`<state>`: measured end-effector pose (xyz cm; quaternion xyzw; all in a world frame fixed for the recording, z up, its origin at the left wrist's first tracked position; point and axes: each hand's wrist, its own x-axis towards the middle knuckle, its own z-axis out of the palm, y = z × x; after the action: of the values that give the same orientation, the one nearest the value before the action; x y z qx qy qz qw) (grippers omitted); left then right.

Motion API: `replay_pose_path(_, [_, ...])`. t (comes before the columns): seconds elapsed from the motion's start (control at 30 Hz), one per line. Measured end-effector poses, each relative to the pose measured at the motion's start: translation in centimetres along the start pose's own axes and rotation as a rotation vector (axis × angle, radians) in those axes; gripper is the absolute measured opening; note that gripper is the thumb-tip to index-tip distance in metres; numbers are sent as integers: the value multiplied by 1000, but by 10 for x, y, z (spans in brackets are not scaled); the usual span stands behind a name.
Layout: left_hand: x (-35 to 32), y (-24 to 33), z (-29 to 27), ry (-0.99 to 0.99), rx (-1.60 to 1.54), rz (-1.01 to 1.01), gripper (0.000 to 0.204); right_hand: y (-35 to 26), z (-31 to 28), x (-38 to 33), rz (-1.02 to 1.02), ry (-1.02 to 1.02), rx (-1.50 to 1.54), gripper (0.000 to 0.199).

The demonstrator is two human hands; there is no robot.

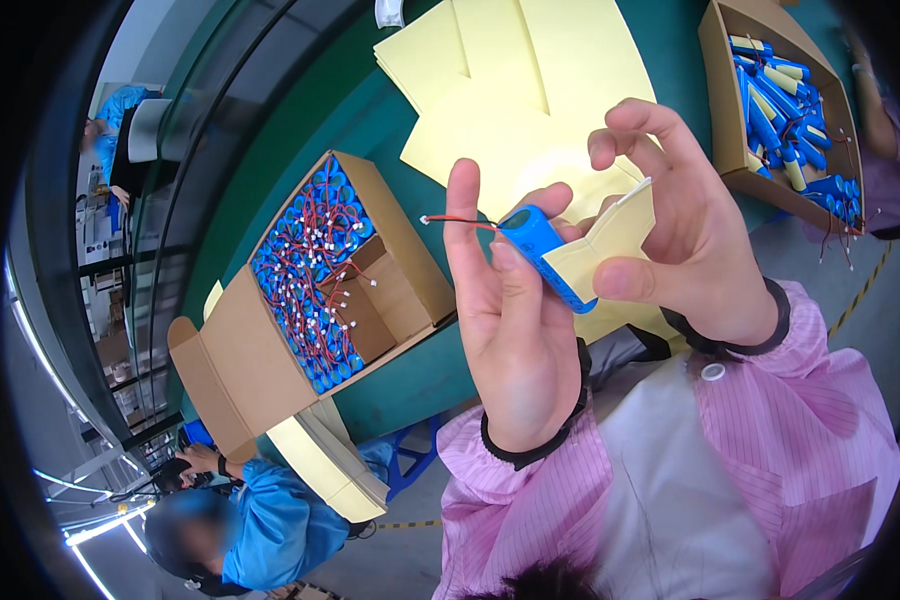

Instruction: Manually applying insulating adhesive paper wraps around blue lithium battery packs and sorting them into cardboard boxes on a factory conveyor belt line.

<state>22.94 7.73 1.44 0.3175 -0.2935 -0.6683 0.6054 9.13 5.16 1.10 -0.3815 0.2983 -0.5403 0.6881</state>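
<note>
While our left hand (515, 345) grips the battery (533, 234), our right hand (710, 240) pinches yellow paper (602, 243)

Head view: the battery sits right of the carton (407, 262). We seem to be wrapping; pressing the paper flat looks needed next.

A factory assembly workshop is being shown; blue wired cylinders (300, 290) are being kept by the boxful in an open cardboard box (410, 250) on a green worktable (400, 390) and in a second box (718, 100). Work smocks are being worn, one striped pink (530, 510), one blue (290, 530); the floor is being marked by black-and-yellow tape (863, 290); the space is being lit by tube lights (110, 525).
</note>
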Motion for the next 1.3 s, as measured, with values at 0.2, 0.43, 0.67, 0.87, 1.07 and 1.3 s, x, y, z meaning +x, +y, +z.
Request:
replay_pose_path(0.2, [1,-3,0,0,-24,0,48,4,-3,1,-46,10,-34,84])
replay_pose_path(0.43, [2,-5,3,18,-44,-18,49,4,-5,-1,-51,18,-35,81])
replay_pose_path(0.67, [3,-4,10,63,-131,-59,50,6,-7,-1,-114,6,-34,80])
replay_pose_path(0.87, [2,-4,12,59,-196,-76,50,6,-8,-3,-133,-7,-49,73])
replay_pose_path(1.07, [6,-9,-5,52,-171,-28,46,6,-10,-4,-174,-56,106,67])
replay_pose_path(1.3, [1,-5,7,40,-23,-7,47,4,-5,-3,-90,4,3,66])
